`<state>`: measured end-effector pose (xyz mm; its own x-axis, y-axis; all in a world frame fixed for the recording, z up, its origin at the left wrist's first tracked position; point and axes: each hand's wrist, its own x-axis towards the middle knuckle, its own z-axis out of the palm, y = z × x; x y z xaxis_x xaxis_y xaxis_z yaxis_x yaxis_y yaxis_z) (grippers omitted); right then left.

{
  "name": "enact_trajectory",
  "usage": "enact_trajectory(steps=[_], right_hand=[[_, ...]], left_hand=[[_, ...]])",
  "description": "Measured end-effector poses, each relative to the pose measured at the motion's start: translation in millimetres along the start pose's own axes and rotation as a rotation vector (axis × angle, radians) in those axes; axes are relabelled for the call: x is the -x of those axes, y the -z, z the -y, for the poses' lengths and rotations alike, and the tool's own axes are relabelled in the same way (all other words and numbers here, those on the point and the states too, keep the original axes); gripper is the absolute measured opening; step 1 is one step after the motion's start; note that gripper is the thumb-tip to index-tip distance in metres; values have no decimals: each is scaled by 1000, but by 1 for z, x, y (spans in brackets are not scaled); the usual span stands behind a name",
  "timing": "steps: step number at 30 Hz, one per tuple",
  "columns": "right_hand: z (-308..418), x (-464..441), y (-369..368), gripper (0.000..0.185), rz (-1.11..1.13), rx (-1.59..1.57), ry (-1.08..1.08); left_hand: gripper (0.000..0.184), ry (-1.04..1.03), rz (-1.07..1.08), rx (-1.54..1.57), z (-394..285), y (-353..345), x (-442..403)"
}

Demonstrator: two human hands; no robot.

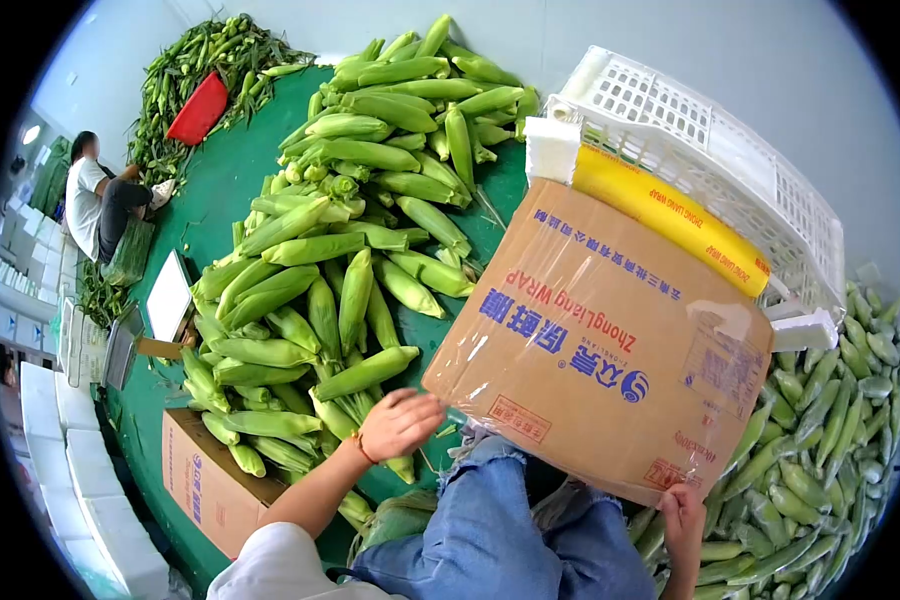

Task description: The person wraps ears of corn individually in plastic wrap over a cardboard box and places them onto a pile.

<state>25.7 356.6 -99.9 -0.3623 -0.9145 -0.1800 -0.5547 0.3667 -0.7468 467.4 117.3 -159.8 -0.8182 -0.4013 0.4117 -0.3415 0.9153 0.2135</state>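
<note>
A cardboard surface [560, 330] with blue and red print lies in front of my knees, covered by glossy clear plastic wrap [500, 405]. Along its far side sits a yellow roll of wrap [670, 215], held between white foam end pieces. My left hand [402, 425] hovers by the near left corner of the cardboard, beside the corn pile, fingers stretched out and holding nothing. At the near right edge, my right hand [683, 515] has its fingers closed on the edge of the plastic wrap; the fingertips are partly hidden.
Husked-on corn ears [360, 180] are heaped to the left, and film-wrapped corn [820, 450] is piled at the right. A white plastic crate [710, 130] stands behind the roll. An open carton [205, 480] is at lower left. Another person [95, 200] sits far left near a red basin [199, 108].
</note>
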Motion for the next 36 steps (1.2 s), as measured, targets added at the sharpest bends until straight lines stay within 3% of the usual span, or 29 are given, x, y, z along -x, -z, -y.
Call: enact_trajectory(steps=[1, 3, 6, 9, 10, 12, 14, 15, 16, 18, 19, 21, 24, 26, 27, 30, 31, 33, 34, 36], right_hand=[[3, -2, -1, 8, -1, 11, -1], [17, -5, 2, 8, 10, 12, -46], [18, -4, 2, 8, 20, 47, -21], [25, -8, 1, 7, 15, 34, -49], [27, -7, 0, 8, 8, 27, -60], [27, -5, -1, 8, -17, 25, -82], [26, -4, -2, 8, -15, 43, -93], [30, -6, -2, 8, -12, 49, -85], [33, -7, -1, 8, -10, 61, -78], [33, -6, -2, 9, -15, 122, -91], [29, -6, -4, 10, -17, 119, -69], [42, -8, -4, 9, -28, 187, -90], [51, -2, -9, 8, -108, 343, 2], [62, 5, -4, 7, -105, 454, 30], [66, 11, -1, 11, -40, 293, -67], [90, 10, 5, 21, -236, -808, -49], [100, -7, -3, 28, -291, -731, 64], [108, -59, -21, 40, -312, -188, 297], [102, -78, -32, 44, -270, 255, 378], [96, -97, -44, 48, -356, 415, 397]], left_hand=[[46, 169, 125, 91, 19, -15, 16], [59, 576, -65, -158, 39, -31, 30], [71, 785, 399, -350, 64, -22, 71], [72, 881, 614, -236, 72, -19, 105], [70, 881, 582, -268, 71, -19, 106], [65, 955, 269, -166, 60, -13, 94], [59, 1468, 182, 2, 46, 3, 64], [53, 1153, -236, -23, 47, 3, 57], [49, 1327, -494, 405, 43, 7, 49], [54, 1007, -550, 525, 15, 42, -18], [53, 868, -451, 582, 3, 52, -47], [55, 198, 16, 243, -20, 81, -143], [53, -182, 116, 306, -59, 37, -211], [54, -214, 201, 381, -68, 11, -231], [54, -212, 257, 393, -69, 4, -237], [56, -170, 385, 439, -61, -2, -243], [56, -154, 400, 459, -60, -2, -245], [55, -99, 399, 423, -64, -4, -247], [54, -119, 215, 342, -66, -5, -238], [53, -159, -143, 167, -71, -7, -214]])
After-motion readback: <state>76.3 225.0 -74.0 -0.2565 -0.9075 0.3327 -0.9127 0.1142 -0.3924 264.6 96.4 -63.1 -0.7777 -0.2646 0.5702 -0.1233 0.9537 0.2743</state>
